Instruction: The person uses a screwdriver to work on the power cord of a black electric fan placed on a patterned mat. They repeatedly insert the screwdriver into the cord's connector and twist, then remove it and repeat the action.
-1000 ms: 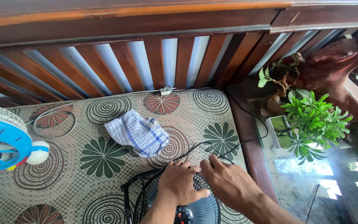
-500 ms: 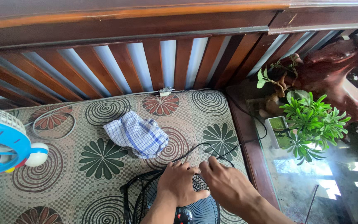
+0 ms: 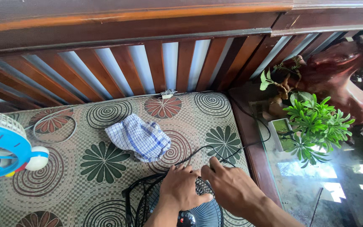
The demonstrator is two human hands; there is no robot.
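Both hands, left [image 3: 182, 188] and right [image 3: 228, 186], grasp the black fan guard [image 3: 148, 201] on the patterned cushion [image 3: 106, 164], fingers hooked at its rim.

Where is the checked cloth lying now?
In the head view, the checked cloth lies crumpled on the patterned cushion, mid-frame, just beyond the left hand and the black fan.

We see no packages, labels, signs or screens anywhere here: nothing boxed or wrapped, nothing printed, nothing lit up, from the patterned seat across to the glass table on our right.
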